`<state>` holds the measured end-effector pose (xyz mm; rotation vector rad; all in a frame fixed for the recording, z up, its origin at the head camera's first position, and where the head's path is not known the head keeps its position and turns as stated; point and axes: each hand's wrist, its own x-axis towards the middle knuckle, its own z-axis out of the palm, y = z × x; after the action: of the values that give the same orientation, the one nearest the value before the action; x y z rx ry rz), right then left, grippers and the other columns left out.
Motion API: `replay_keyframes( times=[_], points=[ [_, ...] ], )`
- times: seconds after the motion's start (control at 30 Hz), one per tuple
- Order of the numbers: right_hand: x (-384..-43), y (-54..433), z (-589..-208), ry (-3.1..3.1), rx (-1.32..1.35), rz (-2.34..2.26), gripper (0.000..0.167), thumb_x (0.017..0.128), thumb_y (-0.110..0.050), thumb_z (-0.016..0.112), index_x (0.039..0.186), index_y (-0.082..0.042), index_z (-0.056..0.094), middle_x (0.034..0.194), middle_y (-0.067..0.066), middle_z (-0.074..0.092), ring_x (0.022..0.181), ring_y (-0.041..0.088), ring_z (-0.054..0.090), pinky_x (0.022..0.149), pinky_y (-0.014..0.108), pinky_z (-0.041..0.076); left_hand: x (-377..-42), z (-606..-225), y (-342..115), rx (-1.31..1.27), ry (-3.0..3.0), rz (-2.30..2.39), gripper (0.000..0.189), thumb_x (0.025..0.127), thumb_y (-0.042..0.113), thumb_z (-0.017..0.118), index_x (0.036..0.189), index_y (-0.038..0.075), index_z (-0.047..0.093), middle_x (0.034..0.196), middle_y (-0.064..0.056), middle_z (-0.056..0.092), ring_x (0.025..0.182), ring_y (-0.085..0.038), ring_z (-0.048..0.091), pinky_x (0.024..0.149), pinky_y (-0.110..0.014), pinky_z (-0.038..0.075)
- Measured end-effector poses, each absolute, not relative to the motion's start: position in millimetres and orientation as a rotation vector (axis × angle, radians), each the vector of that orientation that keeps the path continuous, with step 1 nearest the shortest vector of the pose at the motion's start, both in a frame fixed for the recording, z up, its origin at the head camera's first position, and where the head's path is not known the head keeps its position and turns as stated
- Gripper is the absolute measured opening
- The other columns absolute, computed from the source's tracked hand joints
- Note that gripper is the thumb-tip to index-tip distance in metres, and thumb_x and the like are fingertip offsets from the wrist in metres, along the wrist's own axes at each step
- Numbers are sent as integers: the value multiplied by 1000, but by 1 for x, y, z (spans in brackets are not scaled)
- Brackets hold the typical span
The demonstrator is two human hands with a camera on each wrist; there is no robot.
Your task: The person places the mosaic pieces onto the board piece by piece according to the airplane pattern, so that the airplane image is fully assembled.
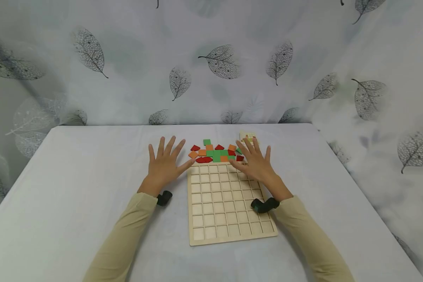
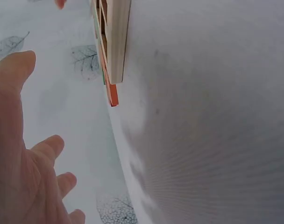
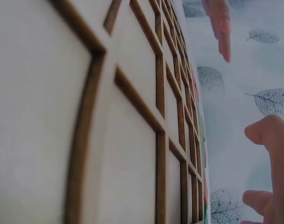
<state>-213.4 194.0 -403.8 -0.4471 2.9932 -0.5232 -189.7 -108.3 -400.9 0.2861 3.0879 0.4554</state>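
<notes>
A wooden grid board [image 1: 218, 197] lies on the white table, its square recesses bare. Just beyond its far edge is a loose group of flat tiles [image 1: 216, 153] in green, orange and red. My left hand [image 1: 163, 164], fingers spread, is held beside the board's far left corner and grips nothing. Over the far right corner, my right hand [image 1: 255, 166] is also spread with nothing in it, its thumb near the tiles. The right wrist view shows the board's recesses [image 3: 132, 182] close up, with the right fingers [image 3: 266, 133] apart from them.
A small printed card [image 1: 247, 136] lies behind the tiles, partly hidden by the right fingers. Dark wrist cameras [image 1: 265, 205] stick out from both sleeves. A leaf-patterned cloth [image 1: 218, 62] hangs behind the white table [image 1: 74, 188].
</notes>
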Motion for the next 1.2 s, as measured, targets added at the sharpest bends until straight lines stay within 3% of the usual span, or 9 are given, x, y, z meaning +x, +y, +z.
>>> replay_keyframes(
  times=[0.2,0.43,0.67,0.87,1.2],
  points=[
    [-210,197,-403,2970,-435,-580,79,95,-52,53,157,-16,20,161,16,17,148,41,8,113,69,8,-189,-405,-109,358,3048,509,82,91,65,48,157,26,17,164,-8,10,150,-37,-2,115,-63,-5],
    [-206,200,-405,2939,-398,-654,79,93,-51,55,155,-12,26,156,22,26,142,44,25,106,68,28,-186,-411,-112,521,2967,529,84,90,62,54,157,26,20,162,-9,16,149,-38,8,116,-63,3],
    [-206,204,-409,2972,-329,-704,62,92,-42,62,139,-4,49,141,23,45,129,44,41,95,61,43,-180,-413,-117,527,2953,599,85,84,61,64,152,19,34,149,-14,42,139,-34,34,112,-63,22],
    [-209,206,-409,3004,-395,-764,39,91,-31,67,119,-2,66,120,20,57,107,37,53,82,52,48,-180,-416,-122,562,2959,621,82,80,61,69,144,16,46,141,-14,49,134,-33,40,110,-60,29],
    [-219,208,-409,3039,-535,-791,31,91,-23,68,114,-2,70,105,17,65,92,33,57,76,49,48,-184,-415,-124,641,2988,680,64,78,55,75,126,13,63,133,-10,54,130,-31,44,109,-57,31]
  ],
)
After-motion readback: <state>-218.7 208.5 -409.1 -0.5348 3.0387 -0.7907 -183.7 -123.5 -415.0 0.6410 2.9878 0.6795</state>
